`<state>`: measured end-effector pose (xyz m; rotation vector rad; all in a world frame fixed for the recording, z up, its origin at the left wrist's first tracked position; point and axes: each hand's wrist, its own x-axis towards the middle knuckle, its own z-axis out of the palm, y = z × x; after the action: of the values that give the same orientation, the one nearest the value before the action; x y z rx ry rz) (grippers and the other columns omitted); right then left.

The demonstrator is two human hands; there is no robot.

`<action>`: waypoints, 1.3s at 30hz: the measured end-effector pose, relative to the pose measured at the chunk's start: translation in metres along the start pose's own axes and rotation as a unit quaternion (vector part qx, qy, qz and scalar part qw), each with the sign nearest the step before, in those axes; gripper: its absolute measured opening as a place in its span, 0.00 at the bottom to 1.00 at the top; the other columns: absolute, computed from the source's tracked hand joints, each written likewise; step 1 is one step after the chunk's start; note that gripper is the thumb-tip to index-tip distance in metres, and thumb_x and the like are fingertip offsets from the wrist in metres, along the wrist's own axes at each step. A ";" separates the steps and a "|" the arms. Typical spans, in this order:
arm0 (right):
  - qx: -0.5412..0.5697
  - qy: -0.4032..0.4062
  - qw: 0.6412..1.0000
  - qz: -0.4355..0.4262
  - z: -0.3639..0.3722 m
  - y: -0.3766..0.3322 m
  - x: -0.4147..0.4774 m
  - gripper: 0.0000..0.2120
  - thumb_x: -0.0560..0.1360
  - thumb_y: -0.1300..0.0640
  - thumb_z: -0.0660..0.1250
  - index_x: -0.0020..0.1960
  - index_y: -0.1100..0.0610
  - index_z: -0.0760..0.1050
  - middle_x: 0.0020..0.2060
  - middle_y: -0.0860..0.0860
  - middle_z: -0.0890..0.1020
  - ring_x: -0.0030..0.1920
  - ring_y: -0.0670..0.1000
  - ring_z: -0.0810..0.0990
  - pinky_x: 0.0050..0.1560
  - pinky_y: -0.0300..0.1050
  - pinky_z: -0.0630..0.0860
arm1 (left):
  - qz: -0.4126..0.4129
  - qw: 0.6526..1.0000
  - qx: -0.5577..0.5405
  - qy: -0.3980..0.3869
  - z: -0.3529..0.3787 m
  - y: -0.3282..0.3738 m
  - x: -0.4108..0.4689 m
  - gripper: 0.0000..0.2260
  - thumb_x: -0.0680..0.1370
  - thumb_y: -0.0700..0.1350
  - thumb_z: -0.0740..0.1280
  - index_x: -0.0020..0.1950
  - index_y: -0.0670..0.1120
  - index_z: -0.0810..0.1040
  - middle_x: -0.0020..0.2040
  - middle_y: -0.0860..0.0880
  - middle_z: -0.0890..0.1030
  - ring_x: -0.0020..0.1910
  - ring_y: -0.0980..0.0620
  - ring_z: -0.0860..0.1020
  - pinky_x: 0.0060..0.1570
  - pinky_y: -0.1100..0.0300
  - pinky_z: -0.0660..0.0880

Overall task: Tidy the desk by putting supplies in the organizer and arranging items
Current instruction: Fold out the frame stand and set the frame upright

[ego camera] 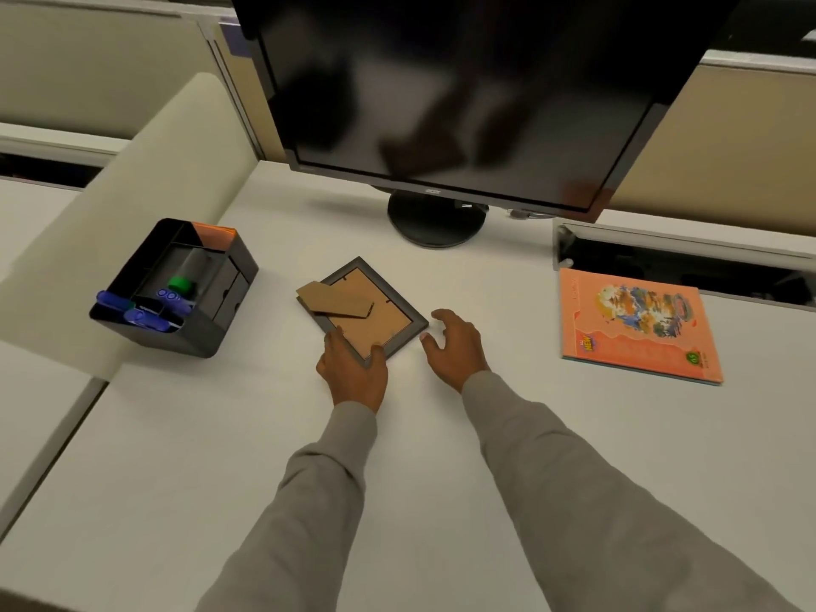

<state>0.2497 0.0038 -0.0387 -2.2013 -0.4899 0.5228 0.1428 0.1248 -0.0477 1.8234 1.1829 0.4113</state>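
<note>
White desk surface point(176, 457) is seen from above, bounded on the far and left sides by beige partition panels point(145, 170), with a dark, switched-off monitor point(463, 81) raised on a round black base point(435, 220) at the far middle. At the far left of the desk a black organizer point(194, 335) is set at an angle. In its near compartments several blue markers point(145, 319) are lodged, a green-capped item point(181, 284) is held further in, and an orange pad point(216, 234) is tucked into its far corner; small drawers are seen on its right face. In the middle of the desk a picture frame point(384, 322) is laid face down, its brown backing up and its cardboard stand point(335, 300) folded across the far left part. The frame's near corner is gripped by the left hand point(353, 375), the thumb hooked over the right edge and the fingers curled on the left edge. The right hand point(457, 348) is held just beside the frame's right corner, fingers spread and loosely bent, nothing grasped; whether the thumb touches the frame cannot be told. Well apart at the right, an orange illustrated booklet point(636, 329) is laid flat, near a dark cable slot point(684, 265) cut into the desk.
</note>
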 end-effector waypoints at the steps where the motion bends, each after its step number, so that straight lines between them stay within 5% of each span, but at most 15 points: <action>1: 0.002 -0.006 1.000 0.011 0.001 -0.001 0.005 0.23 0.79 0.55 0.66 0.72 0.56 0.69 0.67 0.57 0.74 0.68 0.57 0.71 0.68 0.47 0.68 | -0.014 1.000 -0.011 0.005 0.001 0.001 0.003 0.27 0.76 0.50 0.70 0.72 0.44 0.65 0.70 0.45 0.71 0.69 0.39 0.67 0.66 0.44 0.71; 7: 0.016 -0.003 1.000 0.021 0.011 -0.003 0.022 0.21 0.75 0.57 0.70 0.68 0.55 0.75 0.62 0.57 0.79 0.64 0.56 0.76 0.67 0.48 0.73 | -0.086 0.996 -0.030 0.017 0.005 0.005 0.010 0.33 0.77 0.51 0.69 0.78 0.44 0.58 0.73 0.42 0.69 0.72 0.39 0.66 0.69 0.45 0.69; 11: 0.040 0.032 0.999 0.000 0.006 -0.003 0.019 0.15 0.76 0.62 0.70 0.62 0.58 0.79 0.56 0.55 0.84 0.57 0.54 0.81 0.64 0.47 0.76 | -0.082 0.996 -0.024 0.030 0.007 0.005 0.009 0.30 0.77 0.51 0.69 0.75 0.43 0.63 0.69 0.42 0.73 0.69 0.39 0.69 0.66 0.46 0.71; 20: 0.090 0.095 0.990 0.047 -0.016 0.027 -0.004 0.07 0.75 0.62 0.72 0.52 0.57 0.86 0.46 0.52 0.87 0.45 0.45 0.82 0.47 0.19 0.70 | -0.033 0.999 -0.016 0.010 0.018 0.012 -0.011 0.25 0.76 0.50 0.68 0.71 0.43 0.70 0.59 0.42 0.79 0.63 0.38 0.74 0.62 0.47 0.75; 34: 0.095 0.218 0.968 0.087 -0.063 0.087 -0.079 0.07 0.74 0.60 0.74 0.51 0.55 0.86 0.44 0.48 0.87 0.42 0.39 0.82 0.54 0.28 0.75 | 0.024 0.994 0.005 -0.103 0.060 0.034 -0.075 0.27 0.78 0.49 0.68 0.75 0.43 0.67 0.62 0.42 0.77 0.66 0.39 0.72 0.63 0.51 0.71; 39: 0.088 0.242 0.961 0.099 -0.070 0.102 -0.106 0.07 0.74 0.62 0.74 0.51 0.57 0.86 0.43 0.48 0.87 0.41 0.33 0.79 0.47 0.18 0.69 | 0.032 0.990 0.016 -0.138 0.068 0.039 -0.098 0.29 0.79 0.47 0.68 0.77 0.43 0.63 0.68 0.43 0.73 0.71 0.44 0.65 0.64 0.60 0.64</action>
<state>0.2143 -0.1546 -0.0546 -2.1161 0.0370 0.1085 0.1621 0.0018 -0.0345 1.8796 0.9463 0.1686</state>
